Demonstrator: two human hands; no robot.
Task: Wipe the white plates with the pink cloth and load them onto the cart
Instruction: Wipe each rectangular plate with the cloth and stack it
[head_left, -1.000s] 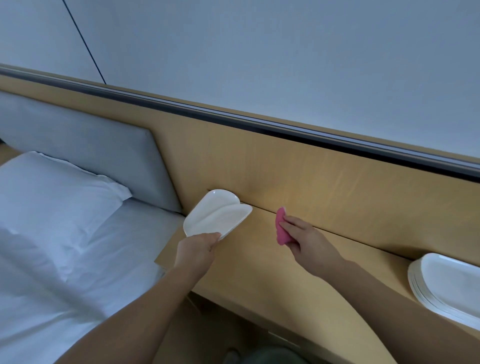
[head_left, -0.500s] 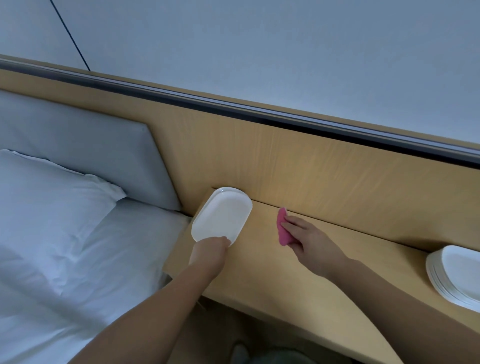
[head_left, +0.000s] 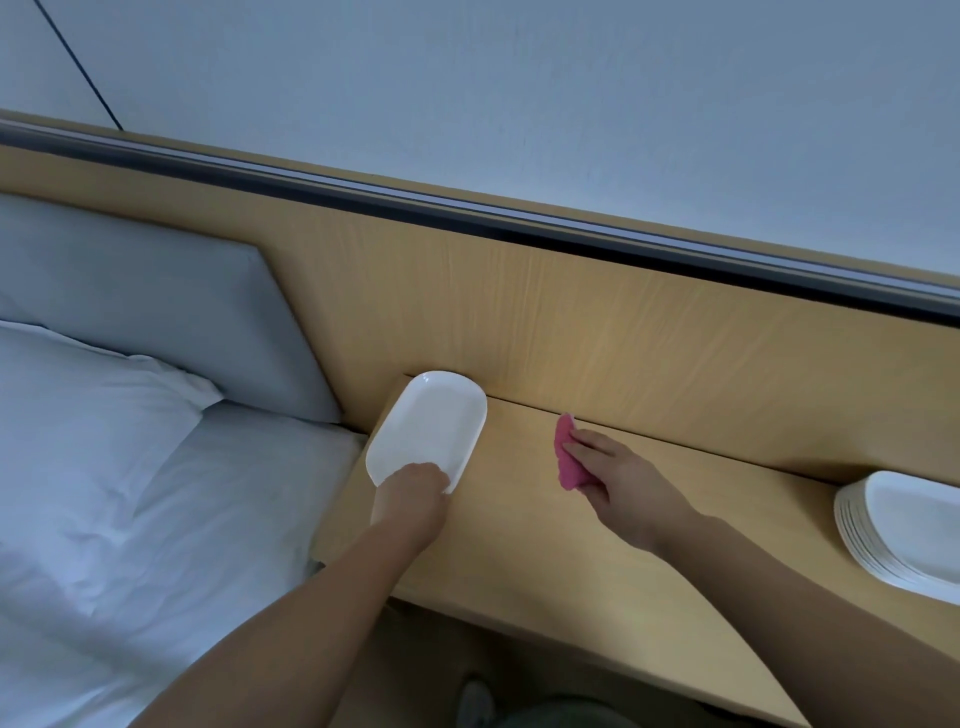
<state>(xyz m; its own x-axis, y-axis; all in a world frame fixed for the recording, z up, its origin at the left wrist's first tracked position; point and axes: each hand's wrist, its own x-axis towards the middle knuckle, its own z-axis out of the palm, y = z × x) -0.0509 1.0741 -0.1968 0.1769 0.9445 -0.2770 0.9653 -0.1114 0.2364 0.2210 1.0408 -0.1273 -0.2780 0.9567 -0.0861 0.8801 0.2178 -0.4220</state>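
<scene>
Left hand (head_left: 413, 493) is gripping the near rim of the white plate (head_left: 428, 421), which is lying on the counter's (head_left: 545, 540) left end beside the bed (head_left: 156, 493). Right hand (head_left: 623, 478) fingers are clutching the pink cloth (head_left: 566, 460) over the counter. Plate stack (head_left: 914, 530) is sitting far right.

One head-worn wide-angle camera looks forward and steeply down, close over a wooden bedside shelf (head_left: 571, 545) and bed (head_left: 130, 519).
</scene>
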